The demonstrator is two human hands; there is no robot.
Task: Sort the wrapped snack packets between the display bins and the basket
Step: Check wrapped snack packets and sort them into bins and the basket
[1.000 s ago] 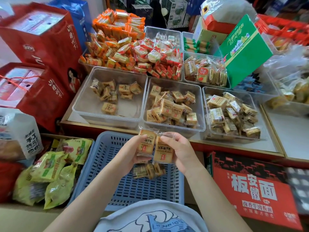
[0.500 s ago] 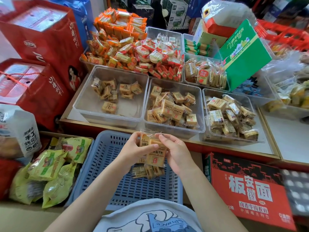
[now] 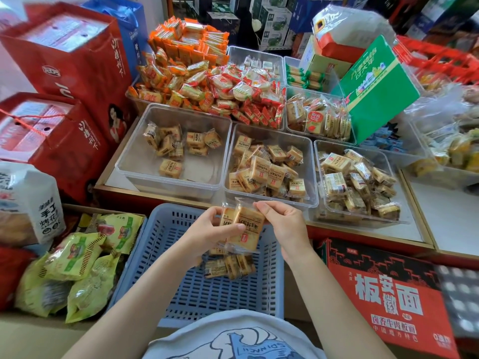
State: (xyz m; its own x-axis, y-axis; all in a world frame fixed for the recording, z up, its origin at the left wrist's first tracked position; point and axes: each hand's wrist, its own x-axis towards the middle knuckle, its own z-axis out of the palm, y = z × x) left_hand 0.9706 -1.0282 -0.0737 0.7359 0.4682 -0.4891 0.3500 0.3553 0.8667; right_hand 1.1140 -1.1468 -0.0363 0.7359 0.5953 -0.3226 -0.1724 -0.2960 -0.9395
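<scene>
My left hand (image 3: pixel 207 230) and my right hand (image 3: pixel 283 224) hold two tan wrapped snack packets (image 3: pixel 246 228) together above the blue plastic basket (image 3: pixel 181 288). The left thumb lies across the front packet; the right fingers pinch its top corner. Several more packets (image 3: pixel 229 266) lie in the basket below. Three clear display bins stand behind: the left bin (image 3: pixel 145 164) with several packets, the middle bin (image 3: pixel 309 164) piled fuller, the right bin (image 3: pixel 321 203) also filled.
Red gift boxes (image 3: pixel 64 73) stand at the left, green snack bags (image 3: pixel 75 268) at the lower left, a red noodle carton (image 3: pixel 388 299) at the lower right. Orange and red packets (image 3: pixel 207 84) heap behind the bins, beside a tilted green box (image 3: pixel 375 86).
The two packets, held side by side a second ago, are now stacked one over the other between my hands. The hands have drawn closer together.
</scene>
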